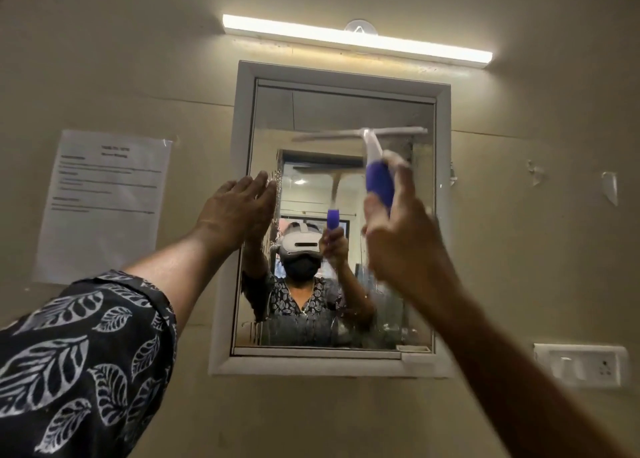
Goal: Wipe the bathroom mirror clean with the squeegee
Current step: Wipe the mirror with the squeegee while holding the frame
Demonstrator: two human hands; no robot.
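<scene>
While the right hand (398,246) grasped the squeegee (375,166) by its blue handle (379,183), with the fingers (405,180) curled round the grip, the blade (360,133) lay roughly level above them, across the upper right part of the mirror (346,111). It showed blurred, so whether its whole edge touched the glass could not be told.

The left hand (235,211) was released, its fingers (256,183) straight, and seemed to rest flat against the mirror's left edge, well apart from the right hand.

Several things looked liable to go wrong. The hold sat low on the handle, far below the blade, so a small roll of the wrist would probably lift one end and leave a streak. The blade's right tip stood just beside the white frame (221,319). Riding onto that frame would likely tip the edge off the glass.

Droplets (273,183) clung just past the left fingertips, and smears (381,326) lay well below both hands. A stroke stopped short would likely leave a wet line there. The flat left palm was itself a hazard, in my judgement, because it could print the glass and block any pass toward that side. Water pushed ahead of the blade might also run down onto the right wrist and loosen the grip.
</scene>
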